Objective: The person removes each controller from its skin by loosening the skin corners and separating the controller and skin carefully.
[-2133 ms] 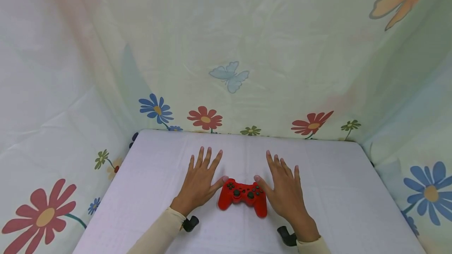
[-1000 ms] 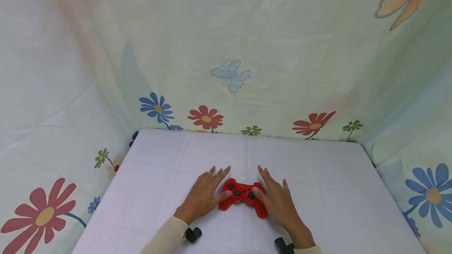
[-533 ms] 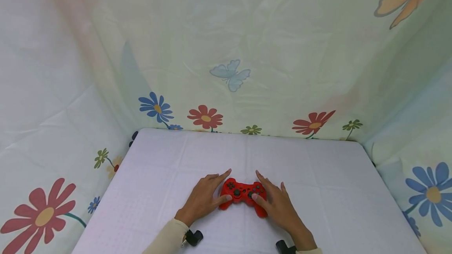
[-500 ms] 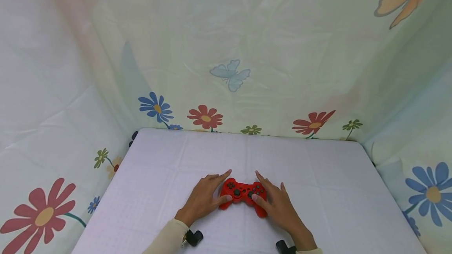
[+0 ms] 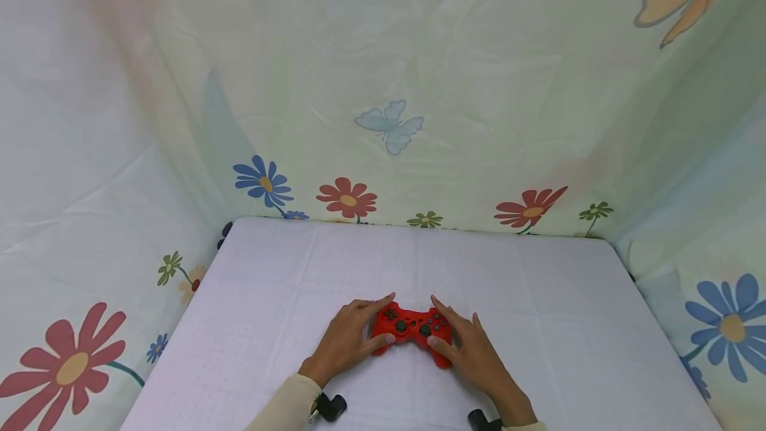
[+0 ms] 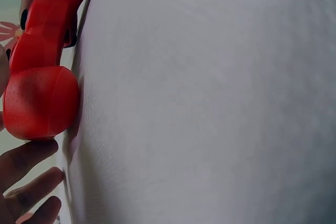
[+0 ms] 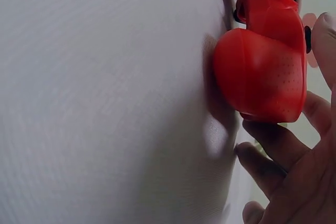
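Note:
A red game controller [image 5: 413, 317] with dark thumbsticks and buttons lies on the white-covered table. My left hand [image 5: 343, 336] holds its left side, thumb over the left handle and index finger at the far shoulder. On the opposite side, my right hand [image 5: 481, 355] grips the right handle in the same way, its thumb across the top. In the left wrist view, fingertips [image 6: 44, 150] meet the side of the rounded red handle [image 6: 39, 100]. The right wrist view shows curled fingers [image 7: 275, 142] against the other handle [image 7: 262, 74], which sits close to the cloth.
A white cloth covers the table [image 5: 287, 265], whose far edge meets a curtain [image 5: 479, 85] printed with flowers and butterflies. Curtain sides also flank the table left and right. A small black camera [image 5: 331, 407] is worn at the left wrist, another [image 5: 483, 420] at the right.
Both hands have come down and inward from hovering with spread fingers to holding the controller's sides. The thumbs have slid onto the handles and the fingers have bent in. The controller stays in place.

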The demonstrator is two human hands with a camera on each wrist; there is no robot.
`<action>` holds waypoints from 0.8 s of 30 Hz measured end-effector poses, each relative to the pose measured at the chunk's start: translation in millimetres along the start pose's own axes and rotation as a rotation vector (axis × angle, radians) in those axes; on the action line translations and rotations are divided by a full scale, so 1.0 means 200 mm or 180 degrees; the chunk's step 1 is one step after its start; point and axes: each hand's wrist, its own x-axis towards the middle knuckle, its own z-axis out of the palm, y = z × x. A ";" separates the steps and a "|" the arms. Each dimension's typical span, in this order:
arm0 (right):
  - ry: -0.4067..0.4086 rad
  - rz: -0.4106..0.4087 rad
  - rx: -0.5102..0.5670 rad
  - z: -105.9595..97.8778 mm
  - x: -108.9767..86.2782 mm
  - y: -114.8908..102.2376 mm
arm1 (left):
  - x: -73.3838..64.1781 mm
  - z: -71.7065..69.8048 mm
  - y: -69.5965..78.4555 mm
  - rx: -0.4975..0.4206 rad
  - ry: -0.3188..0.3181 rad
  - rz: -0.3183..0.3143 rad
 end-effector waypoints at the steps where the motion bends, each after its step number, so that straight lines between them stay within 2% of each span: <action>1: 0.0012 0.0006 0.0001 0.00 0.00 0.00 | 0.00 0.00 0.00 0.0001 0.0004 -0.0006; 11: -0.0054 0.0317 -0.0059 0.00 0.00 0.01 | -0.01 0.02 0.01 -0.0102 0.0077 -0.0136; 20: 0.0005 0.0340 0.0094 0.00 -0.01 0.01 | -0.02 0.02 0.02 -0.0178 0.0135 -0.0213; 24: 0.0068 0.0336 0.0203 0.01 -0.02 0.01 | -0.02 0.02 0.01 -0.0351 0.0192 -0.0208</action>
